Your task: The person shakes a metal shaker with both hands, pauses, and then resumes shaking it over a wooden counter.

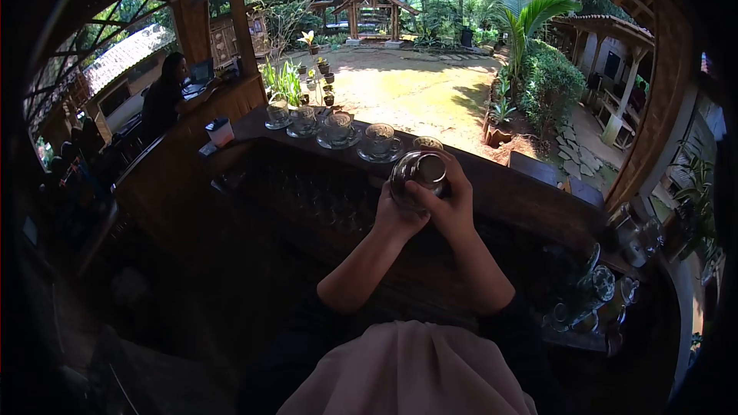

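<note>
Both my hands are closed around a shiny, rounded jar-like vessel [407, 167] with a flat round cap, held above the counter edge. My left hand [398, 214] grips its lower left side. My right hand [455, 198] wraps the right side, its thumb lying across the front. What the vessel contains cannot be made out. Just beyond my hands, a row of glass cups on saucers stands along the wooden counter [492, 177]. The nearest full cup [379, 140] is left of the vessel, while another cup [427, 142] is partly hidden behind it.
Several glasses [323, 200] stand on a dark shelf below the counter. Glass bottles and jars [588, 296] are at the lower right. A white container [220, 131] sits at the counter's left end. A person [165, 96] is beside a laptop further left.
</note>
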Demonstrator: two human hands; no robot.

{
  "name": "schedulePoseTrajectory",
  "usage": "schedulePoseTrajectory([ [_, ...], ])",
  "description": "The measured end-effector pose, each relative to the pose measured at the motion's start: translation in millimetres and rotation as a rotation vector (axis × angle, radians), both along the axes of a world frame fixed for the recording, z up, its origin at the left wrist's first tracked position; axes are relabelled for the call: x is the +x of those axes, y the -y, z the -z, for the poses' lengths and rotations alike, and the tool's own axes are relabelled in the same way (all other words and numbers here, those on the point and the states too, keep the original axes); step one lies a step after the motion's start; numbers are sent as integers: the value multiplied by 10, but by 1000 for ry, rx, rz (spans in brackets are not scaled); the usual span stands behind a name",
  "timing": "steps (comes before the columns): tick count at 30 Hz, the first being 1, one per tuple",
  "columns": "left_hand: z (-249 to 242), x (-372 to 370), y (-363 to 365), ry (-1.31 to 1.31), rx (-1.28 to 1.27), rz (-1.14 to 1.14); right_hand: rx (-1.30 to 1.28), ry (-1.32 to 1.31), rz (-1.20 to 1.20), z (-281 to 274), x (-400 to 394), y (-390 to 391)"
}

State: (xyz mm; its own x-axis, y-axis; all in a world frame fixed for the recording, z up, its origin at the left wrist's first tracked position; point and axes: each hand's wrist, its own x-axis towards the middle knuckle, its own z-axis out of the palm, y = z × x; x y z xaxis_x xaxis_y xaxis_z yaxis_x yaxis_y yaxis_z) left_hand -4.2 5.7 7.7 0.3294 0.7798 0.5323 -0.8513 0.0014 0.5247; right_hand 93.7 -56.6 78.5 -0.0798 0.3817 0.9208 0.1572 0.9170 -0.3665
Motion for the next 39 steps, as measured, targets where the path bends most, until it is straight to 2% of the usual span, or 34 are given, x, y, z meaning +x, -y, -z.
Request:
schedulePoseTrajectory([
  [3,-361,-115,351,285,-195,631,291,211,0,-140,123,524],
  [4,-467,-91,467,387,-268,839,602,346,49,-241,146,769],
  [6,-672,116,645,489,541,660,901,377,-167,-238,176,1109],
  [7,-727,128,628,404,772,573,896,378,-166,-234,219,1065],
  [8,-646,104,609,405,763,574,880,322,-140,-215,259,959],
  [10,-350,52,522,348,-21,577,844,212,-91,-143,333,673],
  [11,-326,76,421,349,-325,717,609,252,-30,-82,397,434],
  [12,-65,238,140,559,-352,1083,373,287,30,27,440,193],
  [13,34,259,126,559,-352,1085,78,103,61,182,414,-7],
  [14,102,281,152,552,-405,967,-217,-81,92,148,349,-34],
  [15,129,310,131,541,-444,853,-205,-79,96,105,386,11],
  [17,120,353,30,511,-517,625,-63,66,113,-39,475,294],
  [18,-39,292,166,517,-522,624,149,197,99,-116,482,523],
  [19,-390,169,449,391,-391,640,362,328,81,-183,485,744],
  [20,-629,102,638,267,-258,651,667,298,74,-220,392,895],
  [22,-738,268,713,454,548,536,745,273,31,-173,336,813],
  [23,-683,200,652,351,620,562,820,239,-4,-114,312,766],
  [24,-554,155,547,351,616,560,891,202,-39,-44,290,733],
  [25,-386,113,433,363,238,690,958,165,-74,25,271,728],
  [26,-306,88,378,368,-144,803,810,306,-12,-67,378,547],
  [27,-360,125,398,488,-320,1080,537,359,51,-13,387,344],
  [28,-111,192,220,489,-322,1079,206,317,71,67,335,105],
  [29,316,274,-123,181,-277,598,-168,39,74,166,223,3],
  [30,530,321,-315,-114,-217,111,-164,42,76,148,250,35],
  [31,372,317,-293,-114,-196,112,-168,53,63,76,298,57],
  [32,125,293,-115,126,-179,555,-177,61,51,4,328,108],
  [34,-347,192,403,636,-159,1429,284,305,67,-198,307,573],
  [35,-550,-29,533,287,-359,712,491,377,79,-242,292,821],
  [36,-610,-59,687,350,-135,757,667,330,2,-251,239,1006],
  [37,-682,41,694,401,282,657,807,309,-73,-212,207,1143],
  [38,-727,141,678,442,692,537,808,312,-65,-138,168,1065],
  [39,-667,148,603,445,691,547,935,196,-87,-3,126,938],
])
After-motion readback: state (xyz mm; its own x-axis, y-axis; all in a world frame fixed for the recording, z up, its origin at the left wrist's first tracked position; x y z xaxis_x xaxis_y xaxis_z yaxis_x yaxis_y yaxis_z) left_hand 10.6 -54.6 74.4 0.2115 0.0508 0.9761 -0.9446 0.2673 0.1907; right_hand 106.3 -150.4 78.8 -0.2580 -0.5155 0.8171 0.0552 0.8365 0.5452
